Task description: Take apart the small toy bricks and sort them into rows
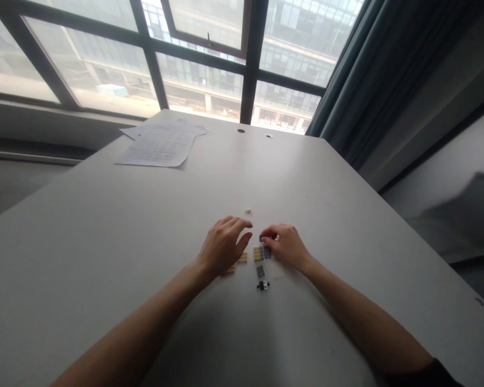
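My right hand pinches a small dark building brick between thumb and fingertips. My left hand hovers to its left, thumb and fingers apart with nothing between them. Under and beside the left hand lie tan studded plates. Between the hands sits another tan plate, with dark grey plates against its right side, partly under my right hand. Nearer me are a dark grey plate and a small black-and-white piece. A small white piece lies beyond both hands.
A pale, nearly see-through square lies by my right wrist. Printed papers overlap at the white table's far left. Two round fittings are set near its far edge, below the windows. A dark curtain hangs at the right.
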A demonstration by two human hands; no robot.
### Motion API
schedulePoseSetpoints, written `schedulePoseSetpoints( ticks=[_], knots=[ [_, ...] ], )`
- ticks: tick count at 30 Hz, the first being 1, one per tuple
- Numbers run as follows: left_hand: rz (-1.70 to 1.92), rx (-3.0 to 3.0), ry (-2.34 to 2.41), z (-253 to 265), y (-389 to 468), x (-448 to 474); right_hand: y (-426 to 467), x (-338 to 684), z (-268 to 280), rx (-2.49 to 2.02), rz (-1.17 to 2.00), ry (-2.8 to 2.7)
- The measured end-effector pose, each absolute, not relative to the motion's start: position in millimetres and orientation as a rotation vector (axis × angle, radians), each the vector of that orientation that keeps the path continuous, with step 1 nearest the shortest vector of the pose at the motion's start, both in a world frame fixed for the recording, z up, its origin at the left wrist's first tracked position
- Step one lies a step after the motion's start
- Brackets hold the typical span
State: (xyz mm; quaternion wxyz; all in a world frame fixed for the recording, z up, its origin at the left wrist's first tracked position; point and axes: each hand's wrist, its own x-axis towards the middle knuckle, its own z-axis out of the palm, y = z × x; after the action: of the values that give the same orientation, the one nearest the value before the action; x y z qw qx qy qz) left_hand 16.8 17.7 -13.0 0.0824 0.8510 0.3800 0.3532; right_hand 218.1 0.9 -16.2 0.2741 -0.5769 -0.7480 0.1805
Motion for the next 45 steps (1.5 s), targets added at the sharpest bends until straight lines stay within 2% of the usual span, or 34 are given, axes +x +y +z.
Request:
schedulePoseSetpoints(
  ticks=[13, 19, 23, 26, 32, 40, 45],
  knots=[
    [1.047, 2.565, 1.145, -14, 20, 15, 14, 213, -16, -1.614, 0.280, -2.224],
    [1.059, 2.576, 1.174, -15, 22, 13, 11, 214, -8, -1.606, 0.330, -2.261],
    [1.097, 2.553, 1.276, -17, 31, 3, 15, 208, 7, -1.572, 0.345, -2.174],
    [1.160, 2.470, 1.436, -21, 44, -11, 31, 199, 14, -1.571, 0.209, -2.125],
    [1.192, 2.321, 1.583, -33, 59, -31, 75, 183, -2, -1.732, 0.195, -2.190],
    [1.068, 2.490, 1.554, -38, 56, -27, 83, 181, -17, -1.623, 0.144, -2.362],
    [1.045, 2.501, 1.558, -38, 55, -26, 78, 191, -15, -1.544, 0.218, -2.396]
  ],
)
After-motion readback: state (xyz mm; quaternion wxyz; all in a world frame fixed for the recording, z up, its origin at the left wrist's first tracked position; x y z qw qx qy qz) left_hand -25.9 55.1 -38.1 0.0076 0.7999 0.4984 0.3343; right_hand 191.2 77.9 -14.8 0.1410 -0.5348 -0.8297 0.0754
